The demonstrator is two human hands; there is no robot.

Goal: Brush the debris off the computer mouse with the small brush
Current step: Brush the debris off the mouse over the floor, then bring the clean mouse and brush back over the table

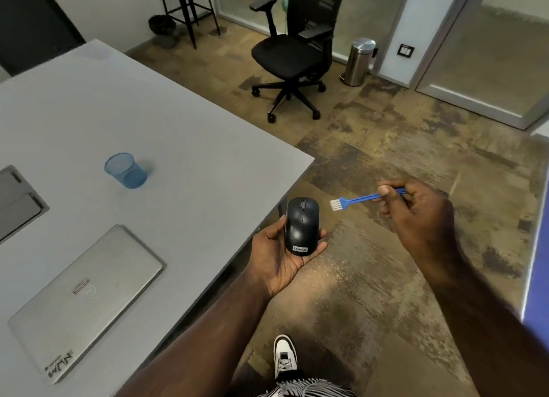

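Office, grey tabletop [166,123], patchy floor. Left hand [285,254] cradles mouse [302,226] just off tabletop's right edge, fingers curled under. Right hand [416,206] pinches small brush [361,200], bristles near mouse, not touching. Pre-stroke; next: bring bristles onto shell, sweep.

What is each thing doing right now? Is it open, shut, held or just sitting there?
Mouse: held in the left hand, buttons up.
Small brush: pinched by the right hand, bristles beside the mouse, not touching.
Laptop: closed, flat on the table.
Blue cup: tipped on its side.
Bin: lid shut.
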